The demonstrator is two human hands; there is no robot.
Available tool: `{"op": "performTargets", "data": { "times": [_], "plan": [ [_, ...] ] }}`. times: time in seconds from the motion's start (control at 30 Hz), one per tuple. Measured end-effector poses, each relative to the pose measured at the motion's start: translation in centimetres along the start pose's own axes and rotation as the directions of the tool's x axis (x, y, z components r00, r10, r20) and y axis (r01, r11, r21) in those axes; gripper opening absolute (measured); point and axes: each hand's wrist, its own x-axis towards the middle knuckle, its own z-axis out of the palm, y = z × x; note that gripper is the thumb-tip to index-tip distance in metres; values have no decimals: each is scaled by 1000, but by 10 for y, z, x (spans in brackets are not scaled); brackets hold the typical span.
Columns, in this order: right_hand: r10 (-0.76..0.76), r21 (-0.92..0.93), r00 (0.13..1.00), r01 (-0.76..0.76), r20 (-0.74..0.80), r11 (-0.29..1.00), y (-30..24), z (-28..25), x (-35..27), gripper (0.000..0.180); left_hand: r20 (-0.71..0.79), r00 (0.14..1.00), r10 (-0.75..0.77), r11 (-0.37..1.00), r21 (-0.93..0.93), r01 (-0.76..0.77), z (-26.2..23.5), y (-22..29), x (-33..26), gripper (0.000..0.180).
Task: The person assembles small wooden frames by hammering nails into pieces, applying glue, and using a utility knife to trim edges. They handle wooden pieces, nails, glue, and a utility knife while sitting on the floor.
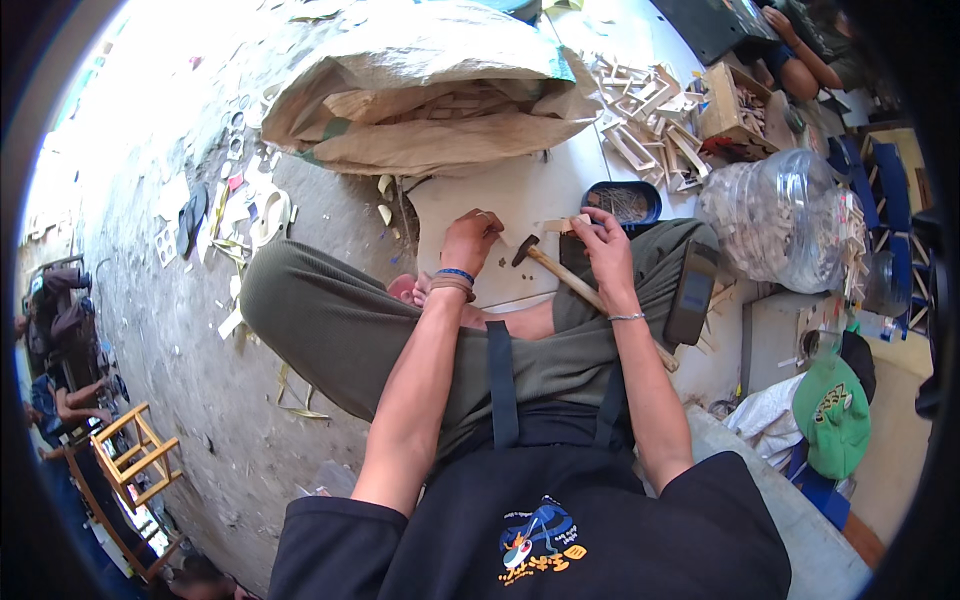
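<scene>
Wood strip (557, 226) pinched in right hand (606, 256), long axis left-right, pointing toward left hand (471, 243); left grip: can't tell.

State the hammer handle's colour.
The hammer handle is light brown, best seen in the head view.

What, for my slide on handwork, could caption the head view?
Right hand pinching a small pale piece near a hammer.

Hammer handle (568, 275) tan; tray (656, 208) blue; cap (838, 442) green.
</scene>
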Motion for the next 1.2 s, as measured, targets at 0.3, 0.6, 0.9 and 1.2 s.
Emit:
{"op": "performTargets", "data": {
  "times": [0.3,0.6,0.9,1.2],
  "plan": [
    [-12,2,1000,12,-4,1000,5,1,3,40,-68,992,-102,992,-80,96,4,-17,3,34],
    [-15,34,1000,16,-8,999,9,2,4,40,14,995,97,962,-256,-90,-12,58,1,49],
    [-80,-16,996,80,-38,997,17,5,7,40,9,996,89,936,-343,-80,13,79,6,40],
    [-181,-127,981,171,-70,977,16,4,9,39,-96,985,146,946,-279,-168,25,76,4,33]
  ]
}}
